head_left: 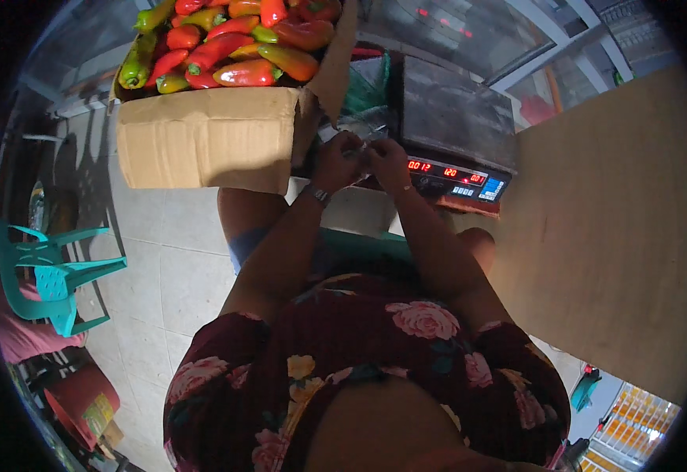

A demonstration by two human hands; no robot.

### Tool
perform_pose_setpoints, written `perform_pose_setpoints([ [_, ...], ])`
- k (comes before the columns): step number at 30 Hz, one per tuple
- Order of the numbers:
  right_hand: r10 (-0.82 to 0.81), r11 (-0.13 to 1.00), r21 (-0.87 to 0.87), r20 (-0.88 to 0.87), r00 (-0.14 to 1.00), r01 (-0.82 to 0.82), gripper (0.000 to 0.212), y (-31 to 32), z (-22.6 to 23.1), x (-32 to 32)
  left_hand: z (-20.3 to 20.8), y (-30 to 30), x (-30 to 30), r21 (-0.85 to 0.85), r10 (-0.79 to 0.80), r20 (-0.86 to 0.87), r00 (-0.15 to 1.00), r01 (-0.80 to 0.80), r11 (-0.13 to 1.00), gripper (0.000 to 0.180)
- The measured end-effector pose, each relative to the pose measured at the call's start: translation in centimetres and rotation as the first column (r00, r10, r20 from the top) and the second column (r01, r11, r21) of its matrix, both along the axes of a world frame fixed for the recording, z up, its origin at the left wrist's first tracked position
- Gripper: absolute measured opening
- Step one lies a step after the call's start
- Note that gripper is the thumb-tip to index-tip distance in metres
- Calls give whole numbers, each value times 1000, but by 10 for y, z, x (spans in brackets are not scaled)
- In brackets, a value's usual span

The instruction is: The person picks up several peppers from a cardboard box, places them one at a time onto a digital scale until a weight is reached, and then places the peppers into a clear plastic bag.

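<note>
Close together at the left edge of the digital scale (455,114), my two hands meet over a piece of clear plastic (368,124), which looks like a thin bag. My left hand (338,164), with a watch on its wrist, has its fingers closed in a pinch on the plastic. Touching it from the other side, my right hand (389,164) pinches the same plastic. The fingertips partly hide it, and whether anything is inside cannot be made out. Just beyond lies crumpled green plastic (367,88). The scale's red display is lit.
On the left stands an open cardboard box (206,140) heaped with red and green peppers (237,47). A wide wooden board (607,220) takes up the right side. A turquoise plastic chair (54,275) and a red bin (84,405) are on the tiled floor (143,271) at far left.
</note>
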State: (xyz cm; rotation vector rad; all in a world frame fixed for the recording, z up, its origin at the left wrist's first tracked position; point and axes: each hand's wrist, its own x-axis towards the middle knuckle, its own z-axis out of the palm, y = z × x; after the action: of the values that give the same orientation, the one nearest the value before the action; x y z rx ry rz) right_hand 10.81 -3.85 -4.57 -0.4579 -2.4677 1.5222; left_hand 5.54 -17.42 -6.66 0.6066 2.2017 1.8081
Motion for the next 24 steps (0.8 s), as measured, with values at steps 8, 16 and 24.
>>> perform_pose_setpoints([
  [8,3,984,179,-78,997,11,25,1,-19,-2,18,3,5,-25,84,5,996,-84,996,17],
  [16,-30,999,25,7,1000,30,25,-4,-10,-11,18,2,4,112,97,214,972,-123,986,21],
  [24,-46,997,55,-53,998,49,25,1,-32,-13,3,2,-6,123,98,268,959,-135,983,22],
])
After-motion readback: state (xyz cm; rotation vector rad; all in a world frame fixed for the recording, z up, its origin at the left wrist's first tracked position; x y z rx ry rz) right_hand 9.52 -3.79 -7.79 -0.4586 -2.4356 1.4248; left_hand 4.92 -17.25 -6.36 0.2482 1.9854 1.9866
